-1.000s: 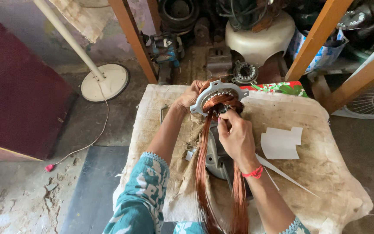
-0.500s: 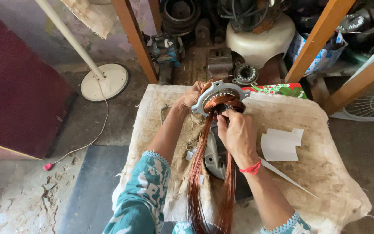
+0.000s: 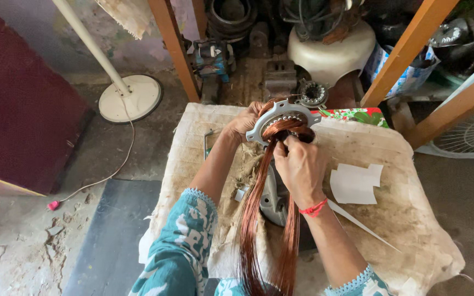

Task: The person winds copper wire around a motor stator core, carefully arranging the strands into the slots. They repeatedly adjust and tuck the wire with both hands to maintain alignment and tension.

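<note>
Count, head view. Hands: 2, left hand (image 3: 246,120) and right hand (image 3: 301,167). Ring-shaped metal stator (image 3: 281,118): 1. Copper wire bundle (image 3: 259,219): 1 long loop, two strands hanging. White paper pieces (image 3: 355,183): about 2, overlapping. White strip (image 3: 360,223): 1. Red wristband (image 3: 314,208): 1. Cloth-covered table (image 3: 412,230): 1. Fan stand base (image 3: 130,98): 1.
</note>
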